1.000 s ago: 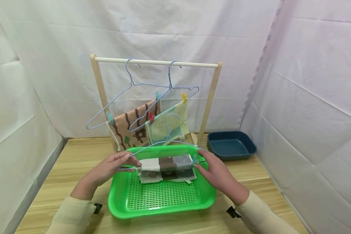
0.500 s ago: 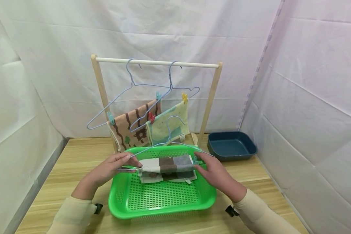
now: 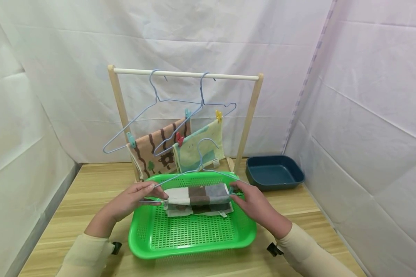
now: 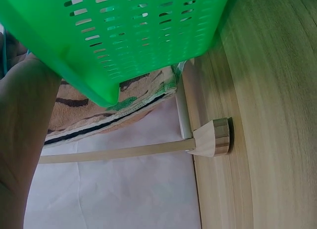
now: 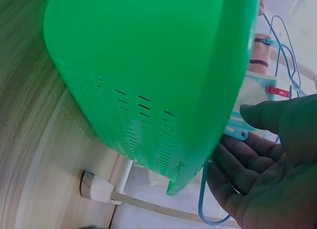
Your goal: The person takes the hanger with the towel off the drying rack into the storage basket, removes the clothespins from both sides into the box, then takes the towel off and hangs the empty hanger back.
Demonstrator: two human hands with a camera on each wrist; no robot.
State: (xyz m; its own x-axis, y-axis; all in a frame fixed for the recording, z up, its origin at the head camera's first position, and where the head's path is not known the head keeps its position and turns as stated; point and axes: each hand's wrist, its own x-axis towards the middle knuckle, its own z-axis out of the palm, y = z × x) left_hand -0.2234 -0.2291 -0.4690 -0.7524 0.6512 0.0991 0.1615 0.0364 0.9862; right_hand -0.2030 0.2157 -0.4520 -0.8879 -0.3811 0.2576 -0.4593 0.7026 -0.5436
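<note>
In the head view, a blue wire hanger leans up over the green basket. My left hand holds its left end, fingers behind the wire and thumb in front. A folded towel in white, brown and grey drapes over the hanger's lower bar, above the basket floor. At the towel's right end, my right hand pinches a light-blue clothespin between thumb and fingers; the hanger's looped end shows below those fingers in the right wrist view. The left wrist view hides the left fingers behind the basket wall.
Behind the basket stands a wooden rack with two more hangers. A brown striped towel and a yellow-green towel hang there on clothespins. A dark blue tub sits at the right. White cloth walls enclose the wooden table.
The hanger has sunk slightly and my right hand has shifted a little left on the clothespin. My left hand has kept its hold nearly still.
</note>
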